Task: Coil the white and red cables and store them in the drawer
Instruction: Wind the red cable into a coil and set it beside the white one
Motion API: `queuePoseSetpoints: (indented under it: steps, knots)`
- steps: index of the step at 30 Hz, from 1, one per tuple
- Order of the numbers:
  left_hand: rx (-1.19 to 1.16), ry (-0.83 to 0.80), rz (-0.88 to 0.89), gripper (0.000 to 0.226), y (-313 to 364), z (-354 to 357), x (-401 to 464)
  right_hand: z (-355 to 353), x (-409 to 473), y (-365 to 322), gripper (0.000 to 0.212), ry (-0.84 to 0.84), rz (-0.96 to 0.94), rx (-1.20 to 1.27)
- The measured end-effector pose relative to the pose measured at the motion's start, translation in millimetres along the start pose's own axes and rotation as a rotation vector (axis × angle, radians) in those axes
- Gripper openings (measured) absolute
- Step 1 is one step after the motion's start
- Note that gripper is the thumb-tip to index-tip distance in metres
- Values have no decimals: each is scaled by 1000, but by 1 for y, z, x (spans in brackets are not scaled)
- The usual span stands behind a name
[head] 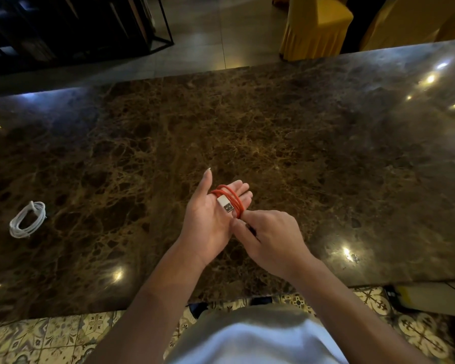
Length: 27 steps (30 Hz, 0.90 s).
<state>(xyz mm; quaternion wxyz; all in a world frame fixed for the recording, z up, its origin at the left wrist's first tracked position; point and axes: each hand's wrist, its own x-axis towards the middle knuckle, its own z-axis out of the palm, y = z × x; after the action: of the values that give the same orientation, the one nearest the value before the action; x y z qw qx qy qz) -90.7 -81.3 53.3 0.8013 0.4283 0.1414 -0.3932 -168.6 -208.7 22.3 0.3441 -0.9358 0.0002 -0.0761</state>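
Observation:
The red cable (pixel 233 197) is wound in several loops around the fingers of my left hand (pixel 208 219), which is held palm up over the marble table. Its silver USB plug (pixel 226 204) lies across the palm side of the fingers. My right hand (pixel 268 232) pinches the red cable at the lower edge of the loops, by the little-finger side. The white cable (pixel 26 219) lies coiled on the table at the far left, apart from both hands. No drawer is in view.
The dark brown marble table (pixel 247 127) fills the middle of the view, its near edge just in front of my body. Yellow-covered chairs (pixel 318 24) stand beyond the far edge. A black metal rack (pixel 90 27) stands at the back left. Patterned floor tiles lie below.

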Motion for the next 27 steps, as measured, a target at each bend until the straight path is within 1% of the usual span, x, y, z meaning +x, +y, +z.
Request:
queuePoseSetpoints:
  steps: [4, 7, 11, 12, 14, 17, 19, 21, 24, 27]
  knots:
    - [-77, -43, -67, 90, 8, -4, 1, -3, -4, -3, 45, -77, -124, -1]
    - [-93, -96, -95, 75, 5, -8, -1, -7, -8, -5, 43, -116, -161, 120]
    - [-51, -244, -76, 60, 0, -5, -5, -20, -13, -5, 41, -131, -164, 341]
    - [-17, -272, -49, 57, -2, -3, -6, -23, -15, -4, 40, -129, -145, 432]
    - [61, -303, 9, 53, -6, 1, -5, -26, -17, 2, 42, -92, -44, 654]
    - [147, -318, 16, 53, -10, 4, -2, -22, -24, 9, 42, -20, 154, 960]
    - [195, -331, 18, 52, -10, 4, 0, -17, -29, 10, 37, -22, 264, 1107]
    - [222, -336, 31, 51, -11, 5, 0, -15, -33, 11, 39, -5, 306, 1149]
    - [225, -333, 74, 48, -14, 8, -2, -17, -33, 11, 37, 78, 333, 1113]
    - [229, -308, 154, 43, -19, 12, -2, -15, -31, 8, 34, 156, 403, 1086]
